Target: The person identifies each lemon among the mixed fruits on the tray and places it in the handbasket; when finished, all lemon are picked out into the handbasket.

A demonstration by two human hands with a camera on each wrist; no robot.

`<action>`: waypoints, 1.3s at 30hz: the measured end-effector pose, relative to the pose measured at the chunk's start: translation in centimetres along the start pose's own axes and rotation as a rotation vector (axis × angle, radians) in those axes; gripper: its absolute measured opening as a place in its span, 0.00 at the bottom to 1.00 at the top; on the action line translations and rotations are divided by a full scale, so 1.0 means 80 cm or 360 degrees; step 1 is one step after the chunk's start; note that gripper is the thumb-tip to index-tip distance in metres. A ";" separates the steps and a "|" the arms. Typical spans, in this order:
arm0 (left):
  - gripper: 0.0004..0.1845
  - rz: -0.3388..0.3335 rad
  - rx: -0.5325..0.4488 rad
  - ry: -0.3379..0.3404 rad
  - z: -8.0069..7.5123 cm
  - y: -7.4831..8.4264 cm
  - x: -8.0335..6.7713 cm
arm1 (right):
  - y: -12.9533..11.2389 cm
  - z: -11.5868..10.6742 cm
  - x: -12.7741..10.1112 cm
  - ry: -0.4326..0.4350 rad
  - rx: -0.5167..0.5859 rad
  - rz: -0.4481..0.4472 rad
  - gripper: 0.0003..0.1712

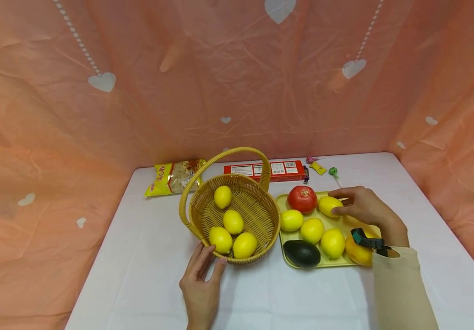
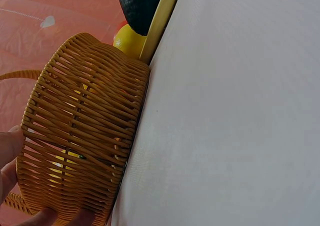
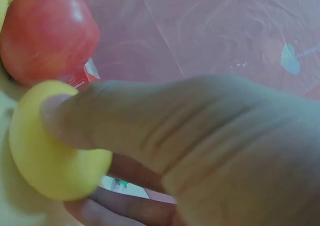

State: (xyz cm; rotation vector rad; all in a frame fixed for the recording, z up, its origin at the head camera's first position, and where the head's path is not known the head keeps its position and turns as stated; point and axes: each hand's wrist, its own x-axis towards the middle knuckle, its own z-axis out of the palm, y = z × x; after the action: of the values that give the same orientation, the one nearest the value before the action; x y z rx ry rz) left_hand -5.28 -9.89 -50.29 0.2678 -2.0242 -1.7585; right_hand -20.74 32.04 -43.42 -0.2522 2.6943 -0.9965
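Note:
My left hand (image 1: 202, 279) grips the near rim of a woven basket (image 1: 261, 215) with an arched handle. Thumb and index finger lie at the rim, while other fingertips (image 2: 82, 217) press its outer side in the left wrist view. Several lemons (image 1: 233, 222) lie inside the basket. To the right, my right hand (image 1: 362, 206) pinches a lemon (image 1: 329, 206) at the far side of a yellow tray (image 1: 288, 262). Its thumb lies across the lemon (image 3: 45, 151) in the right wrist view. A pomegranate (image 1: 302, 199) sits beside that lemon.
The tray also holds more lemons (image 1: 312, 230), a dark avocado (image 1: 301, 253) and an orange-yellow fruit (image 1: 358, 251) partly under the right wrist. Behind stand a yellow snack bag (image 1: 175, 178), a red box (image 1: 278, 170) and small candies (image 1: 318, 168). A pink curtain backs the table.

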 end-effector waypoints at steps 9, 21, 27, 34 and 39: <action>0.19 -0.0010 0.0012 0.0005 0.000 0.002 0.000 | -0.007 -0.026 -0.025 0.0135 0.0210 -0.0082 0.32; 0.19 0.0025 0.0007 0.0003 0.000 0.001 0.000 | -0.042 -0.015 -0.024 0.0072 0.0935 -0.0604 0.27; 0.19 0.0019 0.0000 0.0003 0.000 0.003 -0.001 | -0.066 0.008 -0.008 -0.0087 0.0903 -0.0745 0.26; 0.19 -0.0005 0.0002 -0.0003 0.000 0.004 -0.001 | -0.096 0.049 0.010 -0.0352 0.0932 -0.0857 0.27; 0.19 -0.0012 -0.0012 -0.0002 0.000 0.003 -0.001 | -0.115 0.076 0.018 -0.0435 0.0746 -0.0882 0.27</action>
State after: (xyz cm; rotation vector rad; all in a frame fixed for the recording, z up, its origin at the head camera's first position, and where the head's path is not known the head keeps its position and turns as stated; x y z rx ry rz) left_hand -5.18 -9.81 -50.06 0.2729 -2.0196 -1.7709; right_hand -19.61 21.05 -42.06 -0.9860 2.0999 -1.5689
